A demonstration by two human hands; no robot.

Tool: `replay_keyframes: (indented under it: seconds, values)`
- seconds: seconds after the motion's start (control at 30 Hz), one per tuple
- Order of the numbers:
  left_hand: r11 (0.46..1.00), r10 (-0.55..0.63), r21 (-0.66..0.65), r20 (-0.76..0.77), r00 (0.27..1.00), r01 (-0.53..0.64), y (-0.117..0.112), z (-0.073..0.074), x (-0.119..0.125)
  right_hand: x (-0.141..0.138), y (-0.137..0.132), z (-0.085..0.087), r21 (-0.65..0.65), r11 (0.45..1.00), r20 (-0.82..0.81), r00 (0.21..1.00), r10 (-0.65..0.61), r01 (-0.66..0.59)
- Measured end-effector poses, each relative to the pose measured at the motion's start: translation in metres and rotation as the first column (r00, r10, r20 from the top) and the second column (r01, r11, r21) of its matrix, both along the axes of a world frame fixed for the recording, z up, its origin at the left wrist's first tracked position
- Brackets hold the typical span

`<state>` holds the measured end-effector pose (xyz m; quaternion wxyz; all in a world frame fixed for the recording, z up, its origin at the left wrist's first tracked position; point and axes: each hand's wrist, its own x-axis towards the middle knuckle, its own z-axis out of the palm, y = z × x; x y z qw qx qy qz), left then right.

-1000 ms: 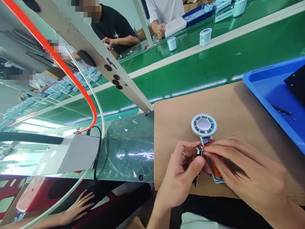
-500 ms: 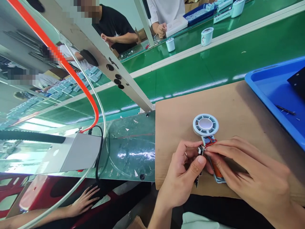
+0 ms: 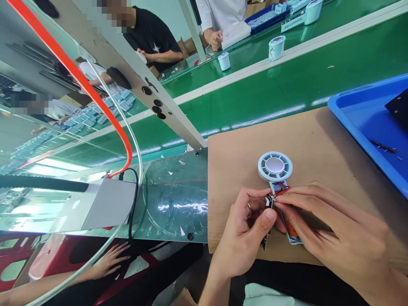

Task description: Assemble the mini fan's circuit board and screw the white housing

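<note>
Running from left to right, a scratched, glossy metal panel (image 3: 172, 199) mirrors the room, with an orange-red tube (image 3: 79, 76) and a clear tube (image 3: 134, 153) curving past a gray box (image 3: 111, 204). Below it, a co-worker's hand (image 3: 110, 261) lies open on dark cloth. Farther up, green conveyor belts (image 3: 274, 93) carry white cylindrical fans (image 3: 276, 47).

On a brown cardboard sheet (image 3: 242, 170) lies a round white fan head (image 3: 274, 166) with a silver center. Just below it sits a small circuit board (image 3: 278, 187) with red wires (image 3: 282, 190). The left hand (image 3: 245, 233), wearing a ring, pinches the board's dark lower end between thumb and fingers. The right hand (image 3: 334, 216) grips it from the other side, above an orange part (image 3: 291, 229). At far right, a blue plastic tray (image 3: 350, 91) holds a black sheet (image 3: 398, 106).
</note>
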<state>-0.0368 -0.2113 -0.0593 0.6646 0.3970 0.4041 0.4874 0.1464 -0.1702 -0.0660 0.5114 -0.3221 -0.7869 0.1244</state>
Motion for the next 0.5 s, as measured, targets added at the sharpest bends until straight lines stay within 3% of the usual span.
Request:
replay_keyframes:
  seconds: [0.5]
  values:
    - [1.0, 0.018, 0.011, -0.061, 0.998, -0.018, 0.0003, -0.0002, -0.0012, 0.001, 0.0006, -0.0002, 0.004, 1.0, 0.003, 1.0, 0.027, -0.027]
